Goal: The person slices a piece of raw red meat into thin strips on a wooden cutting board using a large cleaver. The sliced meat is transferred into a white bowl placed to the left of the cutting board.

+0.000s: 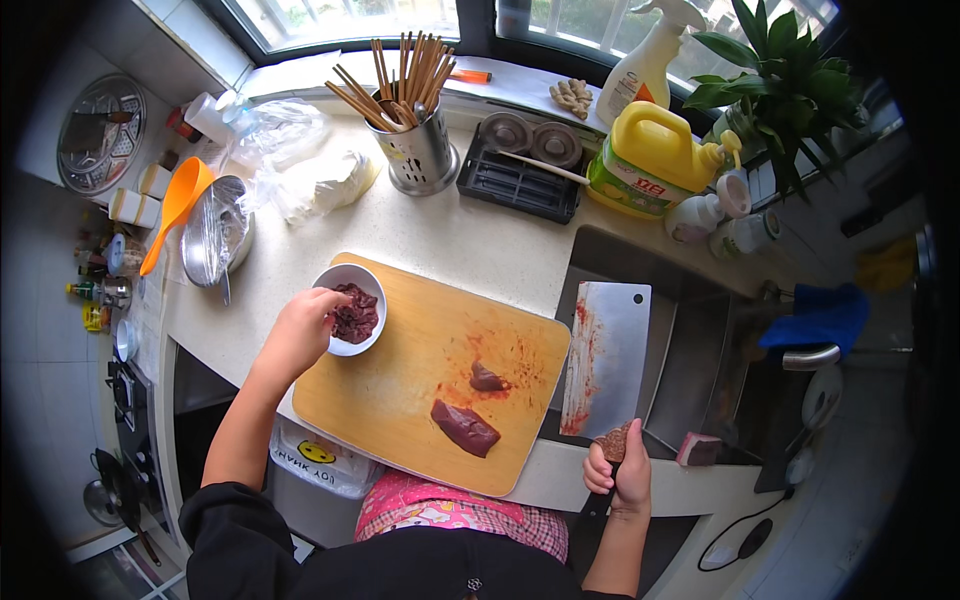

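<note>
A wooden cutting board is lying on the pale counter, overhanging its front edge. A broad cleaver is being gripped by the handle in the clenched right hand, blade held flat over the sink (clear of the meat). Two dark liver pieces are resting on the board, while the left hand is being dipped, fingertips pinched on cut pieces, into a small white bowl at the board's corner.

Left hand reaches forward, fingers pinched; right hand is fisted, thumb up.

L hand in bowl w/ meat; R hand holds cleaver.
</note>
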Tool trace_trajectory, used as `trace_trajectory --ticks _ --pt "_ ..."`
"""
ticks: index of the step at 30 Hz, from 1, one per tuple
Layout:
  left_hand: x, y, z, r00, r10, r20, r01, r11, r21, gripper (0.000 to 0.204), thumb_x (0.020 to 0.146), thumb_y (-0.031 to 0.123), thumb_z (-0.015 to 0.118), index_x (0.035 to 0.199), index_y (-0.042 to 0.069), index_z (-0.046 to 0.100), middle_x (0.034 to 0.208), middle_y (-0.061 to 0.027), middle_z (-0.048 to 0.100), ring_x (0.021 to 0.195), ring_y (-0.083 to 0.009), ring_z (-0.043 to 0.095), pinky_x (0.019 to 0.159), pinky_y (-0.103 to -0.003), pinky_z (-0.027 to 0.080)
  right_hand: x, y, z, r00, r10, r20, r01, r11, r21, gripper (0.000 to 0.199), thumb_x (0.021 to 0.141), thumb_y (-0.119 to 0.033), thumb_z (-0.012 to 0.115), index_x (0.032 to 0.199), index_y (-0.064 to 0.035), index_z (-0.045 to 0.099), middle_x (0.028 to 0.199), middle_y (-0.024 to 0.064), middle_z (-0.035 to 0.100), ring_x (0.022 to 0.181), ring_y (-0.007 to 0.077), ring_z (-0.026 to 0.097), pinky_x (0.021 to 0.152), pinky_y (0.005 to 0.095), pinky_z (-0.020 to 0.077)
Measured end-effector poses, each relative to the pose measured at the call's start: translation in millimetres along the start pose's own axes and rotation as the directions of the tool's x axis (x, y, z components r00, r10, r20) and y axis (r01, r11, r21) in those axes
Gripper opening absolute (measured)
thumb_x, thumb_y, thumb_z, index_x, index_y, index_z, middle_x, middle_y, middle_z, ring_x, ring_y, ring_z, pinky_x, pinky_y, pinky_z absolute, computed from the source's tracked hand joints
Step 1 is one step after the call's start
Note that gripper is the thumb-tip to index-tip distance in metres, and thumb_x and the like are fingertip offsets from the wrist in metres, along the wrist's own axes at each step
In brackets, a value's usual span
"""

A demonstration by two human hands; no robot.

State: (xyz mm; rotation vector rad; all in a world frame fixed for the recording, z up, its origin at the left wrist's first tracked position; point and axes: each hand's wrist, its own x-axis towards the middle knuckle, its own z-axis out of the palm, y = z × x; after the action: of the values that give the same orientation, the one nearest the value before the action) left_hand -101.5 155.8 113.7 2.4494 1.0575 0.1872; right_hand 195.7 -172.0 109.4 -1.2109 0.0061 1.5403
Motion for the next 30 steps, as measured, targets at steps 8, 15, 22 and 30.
trace_trajectory --ticks 8,15,22,30 --pt "-6 90 85 0.940 0.310 0.145 -0.246 0.907 -0.340 0.032 0.072 -0.005 0.065 0.103 0.003 0.062 0.107 -0.0157 0.058 0.097 -0.0331 0.059 0.083 -0.039 0.050 7 2 11 0.998 -0.067 0.013 0.066 0.995 0.075 0.025 0.100 -0.022 0.048 0.083 -0.0046 0.042 0.059 0.0012 0.040 0.044 0.0079 0.036 0.039 0.0228 0.0299" --pt "1 93 168 0.950 0.305 0.069 -0.244 0.862 -0.445 0.033 0.073 -0.006 0.061 0.105 0.002 0.058 0.106 -0.0169 0.055 0.096 -0.0372 0.057 0.081 -0.040 0.050 8 21 10 0.997 -0.057 0.059 0.047 0.985 0.164 0.020 0.094 -0.005 0.053 0.110 -0.0022 0.042 0.087 0.0106 0.053 0.081 0.0199 0.056 0.058 0.0330 0.0501" --pt "-2 95 153 0.980 0.156 -0.127 -0.195 0.897 -0.397 0.020 0.078 -0.005 0.062 0.097 0.000 0.062 0.094 -0.0151 0.061 0.086 -0.0328 0.061 0.075 -0.038 0.052 9 30 3 0.997 0.033 -0.073 -0.062 0.899 -0.433 0.025 0.094 -0.011 0.056 0.114 0.0031 0.048 0.069 0.0066 0.057 0.065 0.0165 0.060 0.061 0.0307 0.0511" --pt "-10 97 167 0.992 0.084 -0.098 -0.119 0.884 -0.453 0.015 0.078 0.000 0.068 0.093 0.000 0.066 0.091 -0.0139 0.062 0.085 -0.0308 0.062 0.074 -0.037 0.052 11 15 29 0.994 -0.033 -0.103 -0.059 0.635 -0.770 0.041 0.093 -0.011 0.056 0.129 0.0047 0.047 0.086 0.0175 0.067 0.085 0.0240 0.068 0.075 0.0317 0.0507"
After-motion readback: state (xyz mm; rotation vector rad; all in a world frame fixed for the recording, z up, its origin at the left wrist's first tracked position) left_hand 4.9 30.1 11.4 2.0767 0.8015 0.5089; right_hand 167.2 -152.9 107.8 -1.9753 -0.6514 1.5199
